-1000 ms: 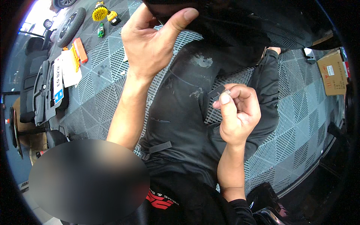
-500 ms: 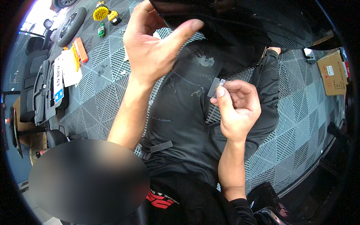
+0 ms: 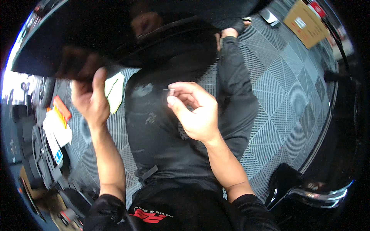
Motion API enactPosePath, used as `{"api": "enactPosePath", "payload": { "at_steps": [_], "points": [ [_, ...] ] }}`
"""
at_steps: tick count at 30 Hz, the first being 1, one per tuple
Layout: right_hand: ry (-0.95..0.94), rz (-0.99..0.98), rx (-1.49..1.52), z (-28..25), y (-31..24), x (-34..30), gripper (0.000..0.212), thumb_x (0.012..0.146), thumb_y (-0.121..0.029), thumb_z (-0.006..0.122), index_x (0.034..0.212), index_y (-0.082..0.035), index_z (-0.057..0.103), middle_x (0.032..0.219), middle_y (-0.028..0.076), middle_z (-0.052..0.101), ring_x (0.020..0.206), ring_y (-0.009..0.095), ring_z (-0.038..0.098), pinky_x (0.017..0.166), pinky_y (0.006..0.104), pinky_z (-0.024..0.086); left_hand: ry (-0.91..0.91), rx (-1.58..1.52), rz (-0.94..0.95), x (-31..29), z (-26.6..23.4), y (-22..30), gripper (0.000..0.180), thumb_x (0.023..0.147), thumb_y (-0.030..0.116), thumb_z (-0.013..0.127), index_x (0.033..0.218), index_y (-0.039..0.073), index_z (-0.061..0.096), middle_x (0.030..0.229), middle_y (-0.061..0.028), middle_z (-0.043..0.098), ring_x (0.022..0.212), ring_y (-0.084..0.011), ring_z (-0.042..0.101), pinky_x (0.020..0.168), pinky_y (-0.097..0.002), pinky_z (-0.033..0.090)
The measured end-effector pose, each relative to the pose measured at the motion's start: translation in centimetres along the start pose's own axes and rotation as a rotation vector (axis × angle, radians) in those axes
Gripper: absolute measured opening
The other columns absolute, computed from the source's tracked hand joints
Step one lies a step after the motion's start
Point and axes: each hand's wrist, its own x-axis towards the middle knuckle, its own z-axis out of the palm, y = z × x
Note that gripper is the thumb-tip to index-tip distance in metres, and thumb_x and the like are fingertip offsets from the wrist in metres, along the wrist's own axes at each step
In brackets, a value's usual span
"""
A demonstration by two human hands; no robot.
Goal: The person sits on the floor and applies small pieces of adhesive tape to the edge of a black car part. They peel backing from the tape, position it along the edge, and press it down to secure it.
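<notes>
Black and glossy, a large curved body panel (image 3: 115, 34) fills the upper part of the view and serves as the landmark. The left hand (image 3: 90, 100) sits at the panel's lower edge, thumb raised against the edge and fingers curled behind it, closed on the panel. The right hand (image 3: 194, 111) hovers below and to the right of the panel, well apart from it. Its thumb and forefinger are pinched shut on a small, thin, pale strip-like piece (image 3: 168, 91); the material cannot be told at this size.

Beneath the panel lies a person in a dark grey jacket (image 3: 173, 146), stretched across the grey diamond-pattern tiled floor (image 3: 277, 96).

Judged step: the panel is steadied with one hand while the small piece is readied for placement. The next move would call for bringing the pinched piece up to the panel edge without loosening the left-hand hold.

Containers: a flat brown cardboard box (image 3: 304, 21) lies on the floor right of the panel, closed, so its contents are hidden. Left of and below the panel, white papers and an orange flat object (image 3: 61, 108) rest on dark trim parts.
</notes>
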Motion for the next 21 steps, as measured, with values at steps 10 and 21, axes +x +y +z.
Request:
{"api": "enactPosePath", "payload": {
  "at_steps": [10, 21],
  "points": [
    [0.406, -0.084, 0.380, -11.2, 1.2, 8.1, 0.020, 0.102, -0.012, 0.065, 0.118, 0.000, 0.062, 0.101, 0.008, 0.069, 0.085, 0.016, 0.071, 0.071, 0.0284, 0.061, 0.275, 0.315, 0.019, -3.0, -2.2, -2.2, 0.019, 0.107, 0.018, 0.059, 0.117, 0.002, 0.057, 0.110, -0.0061, 0.059, 0.099, -0.0121, 0.056, 0.090, -0.0286, 0.047],
    [0.752, -0.215, 0.761, -12.0, 5.1, 14.3, 0.019, 0.099, -0.008, 0.069, 0.112, 0.005, 0.065, 0.093, 0.009, 0.071, 0.073, 0.014, 0.071, 0.065, 0.0270, 0.062, -0.356, -0.027, 0.131, -1.9, 7.8, 5.7, 0.015, 0.096, 0.012, 0.067, 0.102, 0.002, 0.059, 0.085, -0.0139, 0.063, 0.078, -0.0233, 0.063, 0.074, -0.0355, 0.053]
  ]
}}
